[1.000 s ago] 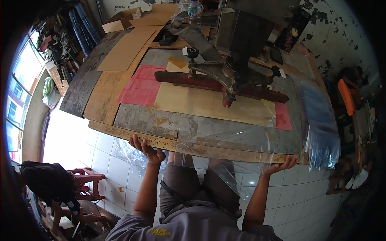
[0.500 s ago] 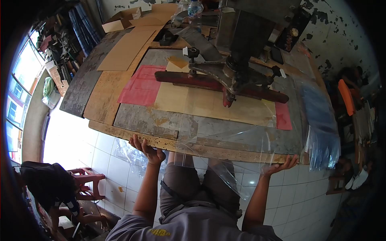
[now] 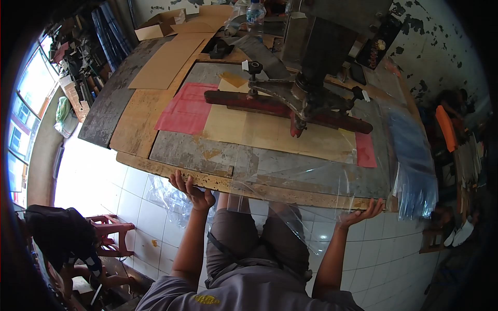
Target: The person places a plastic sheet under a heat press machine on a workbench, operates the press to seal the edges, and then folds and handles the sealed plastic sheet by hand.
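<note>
My left hand [image 3: 193, 194] is at the front edge of a worn wooden board [image 3: 155, 169], its fingers bent against the edge and its thumb lower down. My right hand [image 3: 362, 213] holds the same edge farther right, palm up, its thumb hidden. Between them, a clear plastic sheet [image 3: 291, 220] drapes over the edge and hangs in front of my legs. On the grey plate [image 3: 181, 150] lie a pale yellow sheet [image 3: 233, 129] and red sheets [image 3: 184, 111]. Above these is a dark metal press head [image 3: 306, 96] with a red bar [image 3: 228, 98].
Cardboard pieces [image 3: 166, 62] lie at the back left, near a water bottle [image 3: 255, 18]. A stack of clear bluish plastic sheets [image 3: 412, 160] hangs over the right side. A red stool [image 3: 116, 236] and another person [image 3: 67, 243] are at the lower left.
Both hands stay at the board's edge. The view has shifted slightly, and the hanging corner of the plastic sheet sits a little higher.
</note>
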The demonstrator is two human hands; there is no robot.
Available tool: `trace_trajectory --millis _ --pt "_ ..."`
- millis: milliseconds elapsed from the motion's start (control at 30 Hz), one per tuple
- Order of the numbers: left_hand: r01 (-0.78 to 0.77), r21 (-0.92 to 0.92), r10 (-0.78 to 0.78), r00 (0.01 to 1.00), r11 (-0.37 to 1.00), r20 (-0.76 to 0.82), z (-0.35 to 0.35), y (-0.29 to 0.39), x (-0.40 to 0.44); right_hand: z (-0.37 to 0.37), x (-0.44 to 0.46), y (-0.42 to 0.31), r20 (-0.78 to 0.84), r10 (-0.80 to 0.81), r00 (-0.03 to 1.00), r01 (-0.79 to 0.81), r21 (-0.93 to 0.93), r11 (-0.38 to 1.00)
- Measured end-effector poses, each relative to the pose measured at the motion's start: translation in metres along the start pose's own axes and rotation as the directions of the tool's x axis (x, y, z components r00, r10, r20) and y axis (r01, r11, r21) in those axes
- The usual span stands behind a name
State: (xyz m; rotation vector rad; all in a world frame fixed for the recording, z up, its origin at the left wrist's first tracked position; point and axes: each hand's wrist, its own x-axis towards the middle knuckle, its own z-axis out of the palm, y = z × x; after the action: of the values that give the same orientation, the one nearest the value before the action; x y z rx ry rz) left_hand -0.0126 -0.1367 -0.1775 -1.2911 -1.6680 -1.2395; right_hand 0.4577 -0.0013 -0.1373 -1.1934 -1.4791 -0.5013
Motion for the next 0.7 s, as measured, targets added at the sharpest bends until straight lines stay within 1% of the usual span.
trace_trajectory --millis 133,233,267,333,367,400,433,500,533,600,633,700 --pt "-0.001 0.002 0.0 1.0 1.0 0.03 -0.007 0.001 0.003 -0.015 0.008 -0.012 0.063 0.048 0.997 -0.048 -0.002 0.999" --pt "-0.001 0.017 0.0 0.999 1.0 0.039 -0.02 0.008 0.016 -0.036 0.036 -0.024 0.213 0.03 0.977 -0.01 -0.094 0.996" --pt "-0.001 0.02 0.0 0.999 1.0 0.041 -0.026 0.013 0.024 -0.041 0.05 -0.028 0.252 0.008 0.968 -0.01 0.006 1.0" --pt "0.046 0.042 -0.051 0.993 0.998 0.103 -0.041 0.02 0.049 -0.039 0.087 -0.038 0.323 -0.047 0.945 -0.021 0.203 0.979" --pt "0.069 0.055 -0.076 0.988 0.996 0.132 -0.05 0.025 0.066 -0.038 0.108 -0.045 0.434 -0.039 0.9 -0.064 0.22 0.973" --pt "0.033 0.039 -0.037 0.994 0.999 0.102 -0.054 0.035 0.095 -0.035 0.128 -0.055 0.539 -0.034 0.841 -0.11 0.232 0.966" --pt "0.035 -0.021 -0.031 0.987 0.999 0.158 -0.054 0.041 0.116 -0.027 0.144 -0.062 0.637 -0.034 0.77 -0.156 0.241 0.958" --pt "0.049 -0.133 -0.012 0.963 0.99 0.269 -0.051 0.051 0.151 -0.005 0.166 -0.069 0.733 -0.091 0.674 -0.166 0.27 0.948" --pt "0.033 -0.178 0.035 0.93 0.983 0.365 -0.046 0.058 0.169 0.006 0.177 -0.072 0.775 -0.122 0.62 -0.172 0.286 0.943" --pt "0.108 -0.313 0.104 0.8 0.944 0.591 -0.031 0.07 0.196 0.039 0.182 -0.062 0.795 -0.156 0.586 -0.201 0.329 0.923" --pt "0.089 -0.328 0.141 0.775 0.94 0.616 -0.02 0.074 0.2 0.051 0.183 -0.061 0.803 -0.174 0.57 -0.215 0.35 0.912" --pt "0.053 -0.362 0.215 0.721 0.931 0.659 0.006 0.075 0.196 0.064 0.187 -0.064 0.828 -0.174 0.534 -0.189 0.317 0.929"
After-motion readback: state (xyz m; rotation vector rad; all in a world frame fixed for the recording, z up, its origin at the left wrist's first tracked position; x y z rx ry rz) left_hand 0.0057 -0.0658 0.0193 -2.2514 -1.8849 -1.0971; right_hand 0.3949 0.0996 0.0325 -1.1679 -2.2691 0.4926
